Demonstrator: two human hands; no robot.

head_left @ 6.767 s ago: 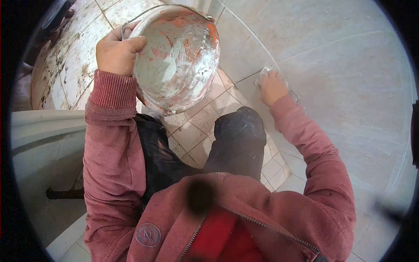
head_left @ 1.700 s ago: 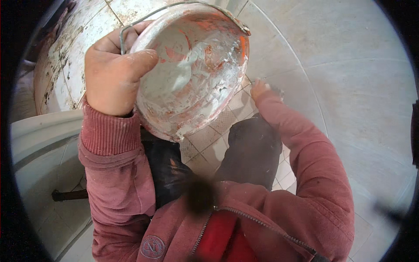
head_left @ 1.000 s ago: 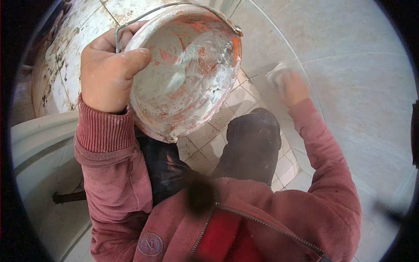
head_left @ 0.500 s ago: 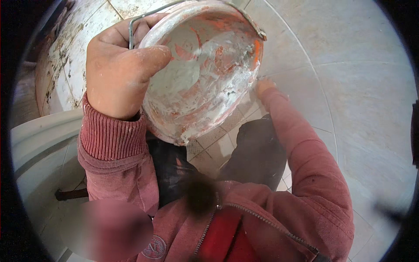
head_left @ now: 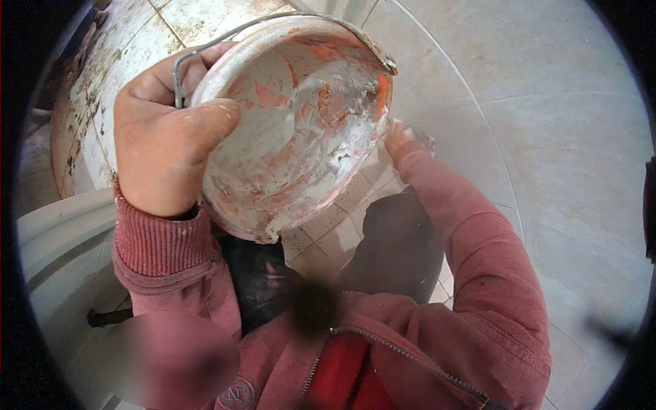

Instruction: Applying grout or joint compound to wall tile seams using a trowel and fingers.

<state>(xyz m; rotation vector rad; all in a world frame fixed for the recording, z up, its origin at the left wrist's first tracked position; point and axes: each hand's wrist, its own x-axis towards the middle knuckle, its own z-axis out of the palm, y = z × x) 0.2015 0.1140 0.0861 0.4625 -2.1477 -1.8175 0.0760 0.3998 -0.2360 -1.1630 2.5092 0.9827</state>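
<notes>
My left hand grips the rim of a bucket, thumb over the edge and fingers behind the wall. The bucket is tilted with its mouth toward me. Whitish plaster-like residue coats its inside, with orange-red patches showing through. A bent wire handle runs over its upper rim, passing by my left fingers. Past the bucket's right side, my right hand is low and partly hidden, its fingers curled. A small greyish thing is beside that hand, too unclear to name.
Large pale tiles with light joints spread along the right. Dirt-spotted tiles lie at the upper left. A pale curved rim stands by my left forearm. Small floor tiles show between my legs.
The bucket and my left hand have shifted left and slightly down. My right hand has moved a little left, and more of it shows, with the greyish thing now visible.
</notes>
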